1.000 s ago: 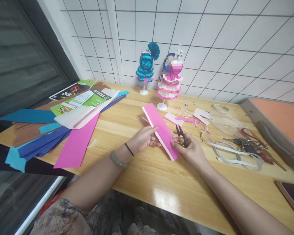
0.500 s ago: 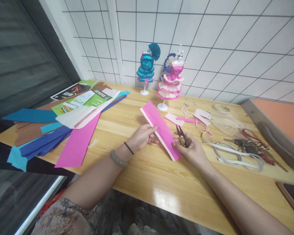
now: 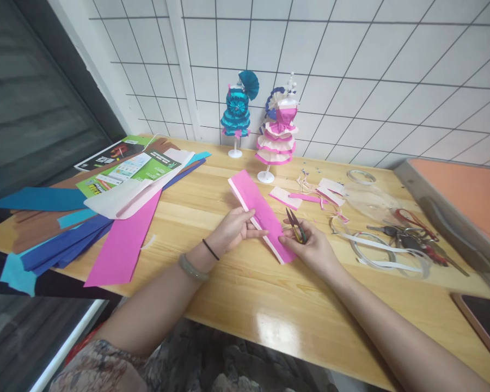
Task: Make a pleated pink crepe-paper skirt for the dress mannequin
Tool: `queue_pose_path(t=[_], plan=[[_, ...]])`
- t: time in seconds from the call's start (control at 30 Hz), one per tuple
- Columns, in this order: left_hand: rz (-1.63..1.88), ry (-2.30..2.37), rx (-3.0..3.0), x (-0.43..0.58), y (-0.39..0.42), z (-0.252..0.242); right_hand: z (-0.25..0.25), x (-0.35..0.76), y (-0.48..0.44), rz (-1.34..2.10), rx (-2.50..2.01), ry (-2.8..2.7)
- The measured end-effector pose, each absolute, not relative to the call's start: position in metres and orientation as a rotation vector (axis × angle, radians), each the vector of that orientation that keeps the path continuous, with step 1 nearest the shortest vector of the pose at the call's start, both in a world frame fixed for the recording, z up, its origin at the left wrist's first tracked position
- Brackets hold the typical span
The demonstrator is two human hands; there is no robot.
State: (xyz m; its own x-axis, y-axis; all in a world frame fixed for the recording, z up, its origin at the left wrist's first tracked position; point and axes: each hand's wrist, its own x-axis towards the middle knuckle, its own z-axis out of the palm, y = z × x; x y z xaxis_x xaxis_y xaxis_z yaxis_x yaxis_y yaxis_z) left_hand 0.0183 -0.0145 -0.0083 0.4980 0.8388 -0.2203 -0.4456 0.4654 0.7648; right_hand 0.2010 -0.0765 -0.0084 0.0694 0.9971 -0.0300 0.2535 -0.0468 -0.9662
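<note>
A pink paper strip [image 3: 258,209] with a white band along its near long edge slants above the wooden table. My left hand [image 3: 240,226] pinches that white edge, thumb on top and fingers under the paper. Inside my right hand [image 3: 310,244] rests a small pair of scissors [image 3: 296,225], dark blades pointing up and away from the paper. The thumb and fingertips of the same hand also touch the strip's right edge near its lower end. Beyond the scissors lie pale pink paper pieces [image 3: 285,197] and a narrow pink scrap [image 3: 306,197].
Two miniature dress forms stand at the back, one in teal [image 3: 236,111], one in pink [image 3: 275,141]. Coloured paper sheets [image 3: 118,250] and green packaging [image 3: 122,169] cover the left. On the right are tape rolls [image 3: 373,250], keys [image 3: 412,239], a phone [image 3: 484,321] and an orange-topped box [image 3: 457,190].
The view has shifted slightly, so the table things sit a little further left. Both hands keep the strip at nearly the same slant, and the scissors stay in my right hand.
</note>
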Motion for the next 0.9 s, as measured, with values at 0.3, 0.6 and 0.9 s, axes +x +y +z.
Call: queue_pose_path(t=[0.3,0.6,0.9], plan=[[0.855,0.686,0.768,0.018,-0.015,-0.009,-0.01,0.201,-0.075,1.002,-1.491,-1.348],[0.95,0.712,0.748,0.016,-0.014,0.001,0.003,0.211,-0.082,0.903,-1.418,-1.597],[1.005,0.716,0.779,0.014,-0.013,0.004,0.001,0.214,-0.081,0.812,-1.508,-1.879]])
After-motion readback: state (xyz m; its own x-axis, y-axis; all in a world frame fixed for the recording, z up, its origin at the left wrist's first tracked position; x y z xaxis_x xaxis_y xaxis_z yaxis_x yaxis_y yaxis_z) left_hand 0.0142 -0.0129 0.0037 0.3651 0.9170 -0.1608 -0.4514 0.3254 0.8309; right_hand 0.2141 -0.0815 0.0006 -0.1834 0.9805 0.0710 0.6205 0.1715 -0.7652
